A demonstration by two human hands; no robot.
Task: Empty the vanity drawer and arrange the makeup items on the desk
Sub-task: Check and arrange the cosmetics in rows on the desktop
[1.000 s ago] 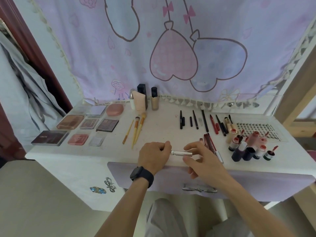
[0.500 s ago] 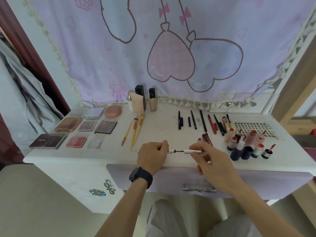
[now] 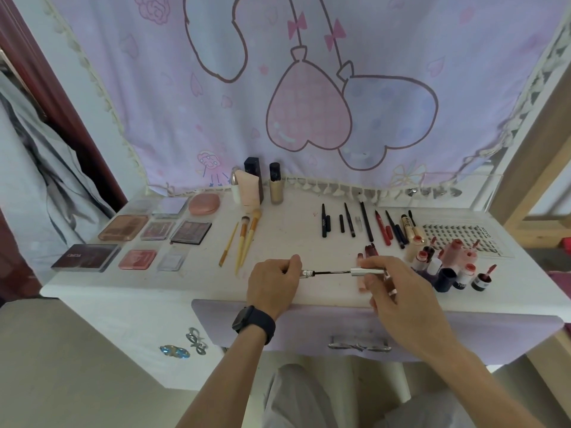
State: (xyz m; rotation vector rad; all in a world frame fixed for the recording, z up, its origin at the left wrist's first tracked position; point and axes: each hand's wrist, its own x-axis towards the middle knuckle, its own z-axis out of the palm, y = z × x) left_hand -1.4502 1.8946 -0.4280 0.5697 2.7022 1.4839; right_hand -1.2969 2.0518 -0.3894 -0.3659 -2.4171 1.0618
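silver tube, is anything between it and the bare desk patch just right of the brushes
Nothing visible: the desk between is bare. The tube is in the right hand, its wand in the left hand, both nearer than the patch.

Bedroom; vanity desk (image 3: 191,291), heart curtain (image 3: 309,88)

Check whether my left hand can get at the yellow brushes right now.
Probably, path-wise: the yellow brushes lie just beyond the left hand with bare desk between, but its grip is taken by the mascara wand.
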